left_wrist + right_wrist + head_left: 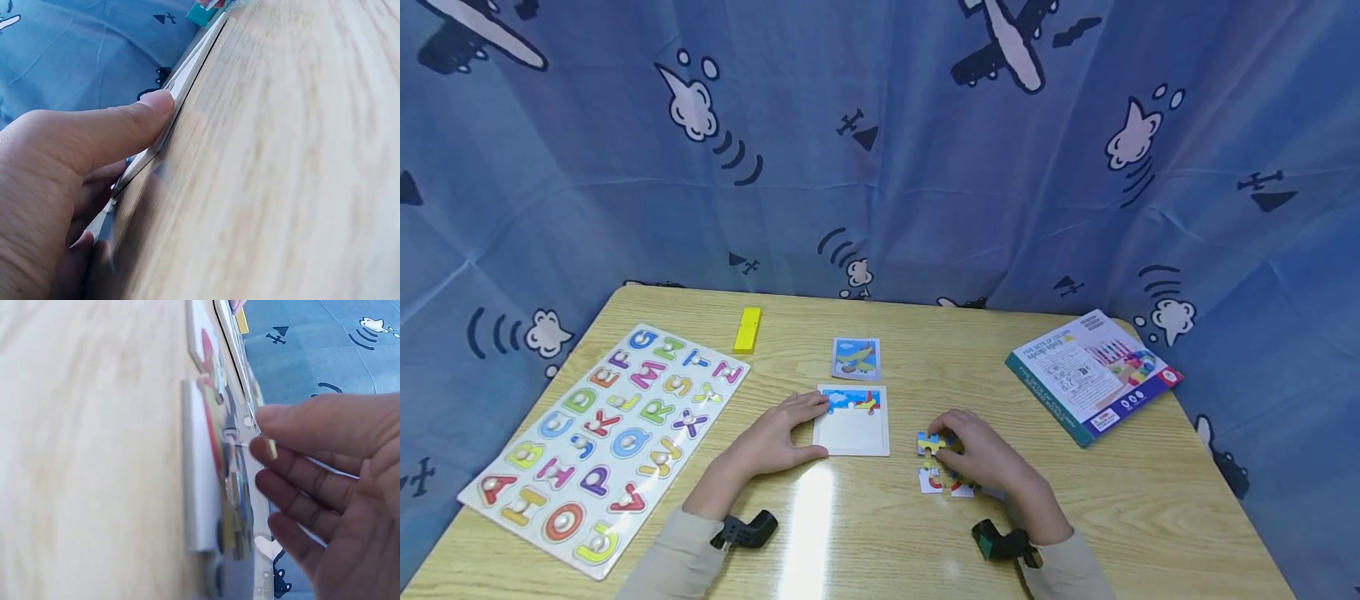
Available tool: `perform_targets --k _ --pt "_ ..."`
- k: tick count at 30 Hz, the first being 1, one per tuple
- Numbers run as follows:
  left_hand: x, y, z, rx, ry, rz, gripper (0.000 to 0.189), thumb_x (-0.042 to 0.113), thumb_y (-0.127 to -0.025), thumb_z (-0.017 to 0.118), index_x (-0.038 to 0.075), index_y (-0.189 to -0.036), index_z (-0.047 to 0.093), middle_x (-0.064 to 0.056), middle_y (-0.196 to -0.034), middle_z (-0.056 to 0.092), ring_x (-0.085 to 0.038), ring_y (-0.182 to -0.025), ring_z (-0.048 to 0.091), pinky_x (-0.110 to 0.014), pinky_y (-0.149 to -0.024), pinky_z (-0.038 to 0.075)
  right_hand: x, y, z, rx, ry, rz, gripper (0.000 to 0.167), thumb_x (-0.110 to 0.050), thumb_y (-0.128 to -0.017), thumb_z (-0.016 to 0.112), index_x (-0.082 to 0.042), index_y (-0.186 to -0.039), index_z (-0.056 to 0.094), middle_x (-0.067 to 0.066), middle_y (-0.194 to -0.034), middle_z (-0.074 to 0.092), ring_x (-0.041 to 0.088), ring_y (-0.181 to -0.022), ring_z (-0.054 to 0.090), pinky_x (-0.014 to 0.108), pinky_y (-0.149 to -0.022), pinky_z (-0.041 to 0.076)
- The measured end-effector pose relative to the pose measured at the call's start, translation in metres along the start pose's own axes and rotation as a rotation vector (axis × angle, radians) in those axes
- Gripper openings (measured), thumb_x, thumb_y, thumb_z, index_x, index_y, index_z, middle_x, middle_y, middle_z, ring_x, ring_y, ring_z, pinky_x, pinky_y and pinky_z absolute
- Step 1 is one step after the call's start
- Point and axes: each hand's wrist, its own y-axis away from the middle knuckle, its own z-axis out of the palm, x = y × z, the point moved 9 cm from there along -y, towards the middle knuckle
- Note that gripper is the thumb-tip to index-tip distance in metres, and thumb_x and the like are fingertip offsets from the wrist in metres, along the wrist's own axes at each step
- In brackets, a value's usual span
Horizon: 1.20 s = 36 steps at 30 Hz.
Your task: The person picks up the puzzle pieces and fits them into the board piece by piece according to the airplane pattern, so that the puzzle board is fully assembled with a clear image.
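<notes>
A square white puzzle tray (852, 433) has sky-and-plane pieces (853, 400) filling its upper strip. At its left side my left hand (778, 433) holds it, the thumb (140, 119) against the near corner and the other fingers farther up the edge. Right of the tray, my right hand (977, 450) hovers low over loose jigsaw pieces (932, 481), partly hiding them. Its curled thumb and index finger pinch a small puzzle piece, whose yellow edge (272, 449) shows between them. By the fingertips is a blue-and-yellow jigsaw piece (927, 442).
A picture card with a yellow plane (856, 358) lies behind the tray. An alphabet peg board (613, 450) covers the left side of the table, with a yellow block (747, 331) beyond it. At the right back lies a boxed set (1093, 375). A blue curtain (880, 208) hangs behind the table.
</notes>
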Motion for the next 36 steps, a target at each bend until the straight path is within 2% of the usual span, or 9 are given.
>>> perform_targets --k 11,19,27,36 --pt "-0.002 0.001 0.000 -0.001 0.012 -0.009 0.070 0.046 -0.080 0.073 0.013 -0.138 0.051 -0.007 -0.147 0.043 -0.038 -0.138 0.033 -0.054 -0.113 0.029 -0.027 -0.008 -0.005 0.052 -0.054 -0.086 0.025 -0.011 -0.088 0.064 -0.012 -0.113 0.064 -0.002 -0.109 0.064 0.016 -0.103 0.061 0.039 -0.087 0.053" --pt "-0.004 0.001 0.001 -0.005 0.016 -0.017 0.071 0.046 -0.079 0.073 0.014 -0.139 0.051 -0.006 -0.147 0.043 -0.035 -0.139 0.033 -0.052 -0.113 0.030 -0.060 -0.029 0.003 0.060 -0.061 -0.162 0.024 -0.010 -0.087 0.066 -0.009 -0.112 0.065 0.001 -0.109 0.064 0.017 -0.101 0.062 0.035 -0.085 0.055" --pt "-0.005 -0.001 0.003 -0.014 0.003 -0.028 0.071 0.046 -0.080 0.072 0.015 -0.140 0.049 -0.004 -0.148 0.043 -0.030 -0.139 0.034 -0.048 -0.114 0.030 -0.084 -0.054 0.020 0.046 -0.056 -0.149 0.024 -0.010 -0.088 0.065 -0.009 -0.111 0.068 0.003 -0.102 0.065 0.013 -0.088 0.059 0.026 -0.071 0.052" --pt "-0.002 0.000 0.000 -0.006 0.014 0.001 0.072 0.047 -0.080 0.071 0.011 -0.139 0.050 -0.008 -0.147 0.043 -0.034 -0.138 0.035 -0.051 -0.112 0.032 -0.096 -0.077 0.040 0.012 0.007 -0.152 0.023 -0.013 -0.086 0.067 -0.007 -0.108 0.068 0.003 -0.104 0.065 0.014 -0.094 0.059 0.032 -0.086 0.053"
